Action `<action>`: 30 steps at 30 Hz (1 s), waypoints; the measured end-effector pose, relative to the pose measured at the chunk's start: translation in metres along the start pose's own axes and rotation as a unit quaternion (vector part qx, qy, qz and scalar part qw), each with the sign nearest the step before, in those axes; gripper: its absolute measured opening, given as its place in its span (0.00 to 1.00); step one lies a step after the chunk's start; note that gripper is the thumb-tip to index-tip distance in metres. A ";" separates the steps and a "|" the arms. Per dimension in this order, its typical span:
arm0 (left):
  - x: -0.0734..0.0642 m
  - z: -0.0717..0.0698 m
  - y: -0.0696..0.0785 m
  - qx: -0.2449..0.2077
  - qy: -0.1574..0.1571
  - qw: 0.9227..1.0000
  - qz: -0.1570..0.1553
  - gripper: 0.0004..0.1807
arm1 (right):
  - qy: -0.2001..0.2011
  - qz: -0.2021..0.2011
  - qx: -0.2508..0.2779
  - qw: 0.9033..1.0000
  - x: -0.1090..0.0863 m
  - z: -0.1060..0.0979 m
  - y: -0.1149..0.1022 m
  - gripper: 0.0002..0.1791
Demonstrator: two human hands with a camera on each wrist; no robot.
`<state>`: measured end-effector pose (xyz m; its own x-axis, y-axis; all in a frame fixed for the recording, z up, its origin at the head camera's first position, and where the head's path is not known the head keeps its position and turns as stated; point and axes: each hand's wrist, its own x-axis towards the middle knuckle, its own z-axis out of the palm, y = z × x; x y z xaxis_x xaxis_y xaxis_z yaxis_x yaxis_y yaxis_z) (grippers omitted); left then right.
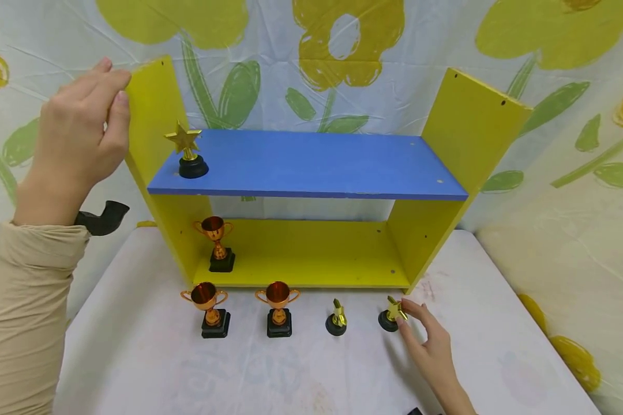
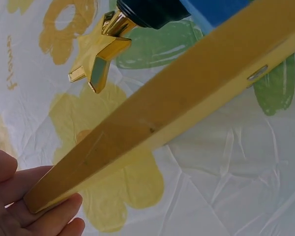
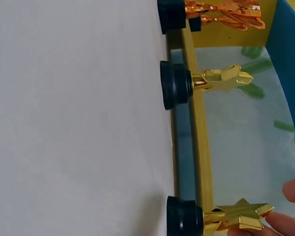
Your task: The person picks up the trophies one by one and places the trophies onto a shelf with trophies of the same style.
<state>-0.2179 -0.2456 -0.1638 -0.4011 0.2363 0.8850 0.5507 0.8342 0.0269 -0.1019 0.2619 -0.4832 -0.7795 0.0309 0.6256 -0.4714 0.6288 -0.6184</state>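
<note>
My left hand (image 1: pixel 85 118) grips the top of the yellow left side panel (image 2: pixel 152 118) of a shelf unit, its fingers on both faces of the corner in the left wrist view. My right hand (image 1: pixel 431 346) has thumb and index finger at the points of a gold star trophy (image 1: pixel 393 311), pinching it. This trophy's black base (image 3: pixel 184 216) is down at the white table. To its left stand another star trophy (image 1: pixel 337 317) and two bronze cup trophies, one in the middle (image 1: pixel 278 311) and one farther left (image 1: pixel 211 311).
On the blue upper shelf (image 1: pixel 311 164), a gold star trophy (image 1: pixel 189 153) stands at the left end. Another bronze cup (image 1: pixel 218 245) stands at the left of the yellow lower shelf (image 1: pixel 311 253). The yellow right side panel (image 1: pixel 469 121) rises above the blue shelf. Flower-patterned cloth (image 1: pixel 270 63) hangs behind.
</note>
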 end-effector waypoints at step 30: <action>0.009 0.005 -0.005 0.010 -0.013 1.000 0.005 0.21 | 0.041 0.015 0.012 0.999 0.001 0.006 0.007 0.17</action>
<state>-0.2276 -0.2448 -0.1588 -0.4150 0.2566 0.8729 0.5402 0.8415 0.0094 -0.1081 0.2617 -0.4896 -0.7575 0.1133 0.6430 -0.4591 0.6077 -0.6480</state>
